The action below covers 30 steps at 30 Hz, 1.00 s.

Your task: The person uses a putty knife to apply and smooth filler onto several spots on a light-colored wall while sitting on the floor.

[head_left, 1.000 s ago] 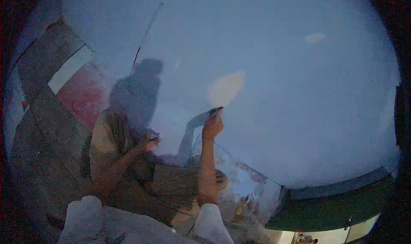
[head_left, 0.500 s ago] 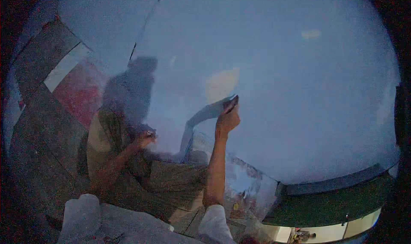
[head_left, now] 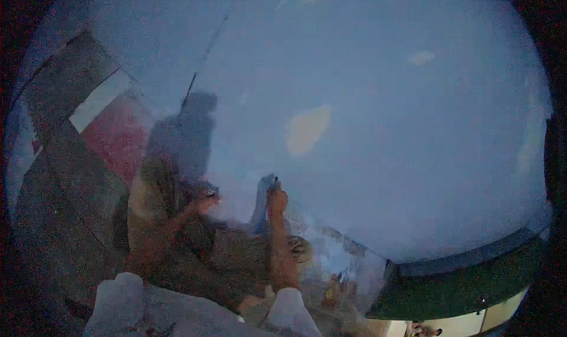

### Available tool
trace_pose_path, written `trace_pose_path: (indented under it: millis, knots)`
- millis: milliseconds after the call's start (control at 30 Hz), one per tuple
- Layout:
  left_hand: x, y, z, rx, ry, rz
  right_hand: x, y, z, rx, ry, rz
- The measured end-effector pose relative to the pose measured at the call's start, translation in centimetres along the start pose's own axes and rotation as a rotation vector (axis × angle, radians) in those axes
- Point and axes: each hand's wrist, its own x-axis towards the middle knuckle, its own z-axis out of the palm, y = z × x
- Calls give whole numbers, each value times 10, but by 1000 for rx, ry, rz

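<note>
My right hand [head_left: 276, 198] is closed round a small dark tool [head_left: 276, 181] against the pale blue wall [head_left: 413, 136], below a cream patch [head_left: 307, 130]; the tool's exact shape is too small to tell. My left hand [head_left: 207, 200] is closed on a small grey object [head_left: 210, 191] that I cannot make out, left of my right hand and low by the wall. My shadow falls on the wall behind both hands. My legs, in khaki cloth [head_left: 236, 254], are bent beneath my forearms. The picture is dim and grainy.
A red-and-white painted area [head_left: 115, 130] and dark grey bands [head_left: 71, 77] are at the left. A stained strip [head_left: 354, 266] runs along the wall's foot. A dark green band [head_left: 455, 278] lies at lower right, above a bright opening [head_left: 460, 322] with a small, unclear figure [head_left: 425, 330].
My right hand rose to the right, near the cream patch, then dropped down and leftward with the tool, its shadow following. My left hand stays nearly in place.
</note>
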Motion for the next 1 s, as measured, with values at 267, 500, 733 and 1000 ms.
trace_pose_path:
  millis: [267, 500, 733, 1000]
  knots:
    - [-4, -43, -29, -144, -48, 54, 114, -26, -128, 136, 522, 172]
    - [-4, -67, -32, -205, -81, 57, 113, -25, -63, 49, 542, 210]
    - [14, -81, -42, -288, -152, 79, 26, -9, 21, 36, -83, 182]
    - [25, -160, -70, -552, -250, 72, 67, -7, -61, 136, 312, 136]
